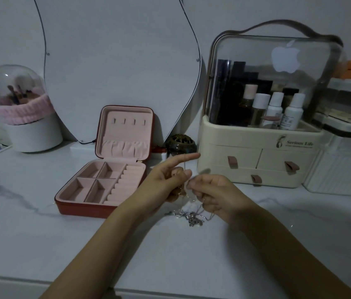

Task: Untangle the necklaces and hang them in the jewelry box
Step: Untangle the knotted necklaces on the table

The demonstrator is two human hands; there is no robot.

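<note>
A tangle of thin silver necklaces (193, 216) lies on the white marble table, with strands rising into both hands. My left hand (166, 182) pinches chain, its index finger stretched out to the right. Touching it on the right, my right hand (211, 192) grips more chain between thumb and fingers. The red jewelry box (103, 209) stands open to the left of the hands. Its pink lid (127, 130) is upright and shows a row of empty hooks above a gathered pocket. Its compartments hold nothing.
A cream cosmetics organiser (258, 162) with a clear dome and drawers stands right behind the hands. A small dark round censer (181, 144) sits between it and the box. A brush holder (28, 117) is far left, a mirror (116, 61) behind, the table's front edge near me.
</note>
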